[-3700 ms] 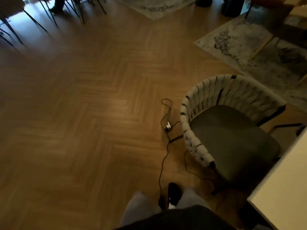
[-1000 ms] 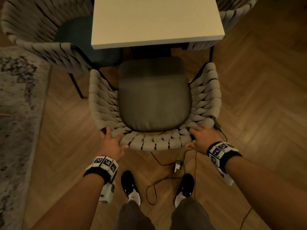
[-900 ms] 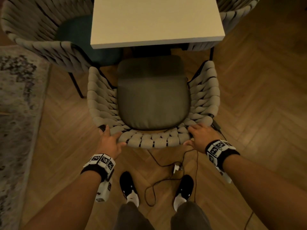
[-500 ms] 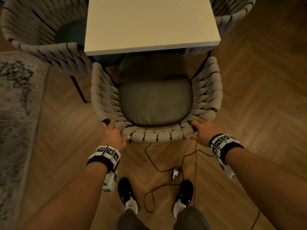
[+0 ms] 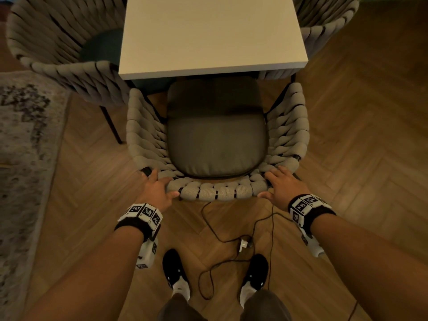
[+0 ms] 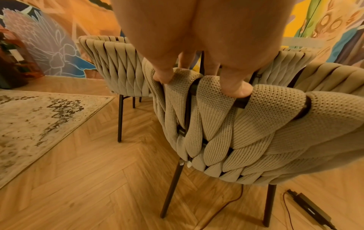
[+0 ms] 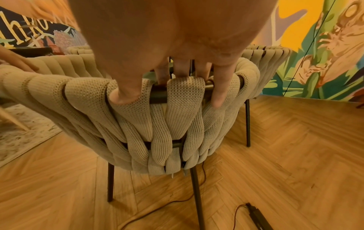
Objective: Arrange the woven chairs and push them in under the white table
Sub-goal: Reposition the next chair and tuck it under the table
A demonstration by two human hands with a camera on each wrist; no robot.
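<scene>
Woven chair [image 5: 217, 144] sits at 6 o'clock of the white desk [image 5: 213, 35], seat front just under the desk edge. Left hand [image 5: 157, 191] and right hand [image 5: 283, 187] each curl their grip over the backrest's top rail. Cable [image 5: 231, 237] on floor behind.

Herringbone wood floor [image 5: 347, 158] carries: woven chair [image 5: 287, 135] at centre, white table [image 5: 208, 38] at 12, rug [image 5: 25, 158] at 9, black cable [image 5: 231, 239] at 6.
</scene>
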